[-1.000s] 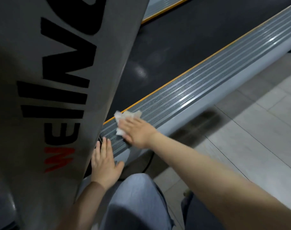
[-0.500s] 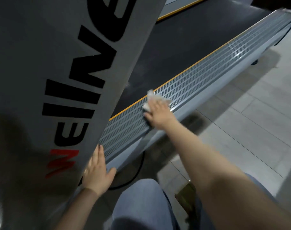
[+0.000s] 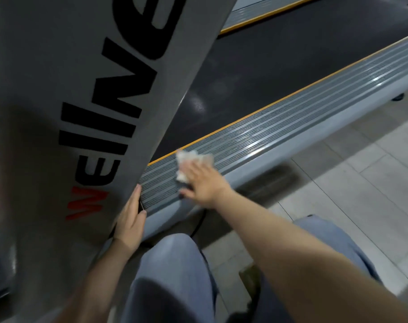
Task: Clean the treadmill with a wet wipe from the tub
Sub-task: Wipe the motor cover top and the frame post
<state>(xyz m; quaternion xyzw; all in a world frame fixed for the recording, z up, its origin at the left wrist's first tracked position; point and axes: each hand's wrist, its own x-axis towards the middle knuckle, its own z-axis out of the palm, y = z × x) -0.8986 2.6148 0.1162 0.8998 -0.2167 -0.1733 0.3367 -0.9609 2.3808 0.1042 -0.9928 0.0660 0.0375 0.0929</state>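
Observation:
The treadmill's grey ribbed side rail [image 3: 279, 127] runs from the lower middle to the upper right, beside the black belt [image 3: 268, 73] with its yellow edge strip. My right hand [image 3: 204, 180] presses a crumpled white wet wipe [image 3: 191, 159] flat onto the near end of the rail, fingers straight. My left hand [image 3: 130, 220] rests flat against the edge of the grey upright post [image 3: 58, 113] with black and red lettering. The tub is not in view.
Grey floor tiles [image 3: 361, 183] spread to the right of the treadmill. My knees in light blue trousers [image 3: 175, 271] fill the bottom middle. A black cable [image 3: 198, 224] hangs under the rail's near end. A second rail [image 3: 251, 12] lies beyond the belt.
My right hand with the wipe slid out along the rail, then came back toward the near end. My left hand stays on the post edge.

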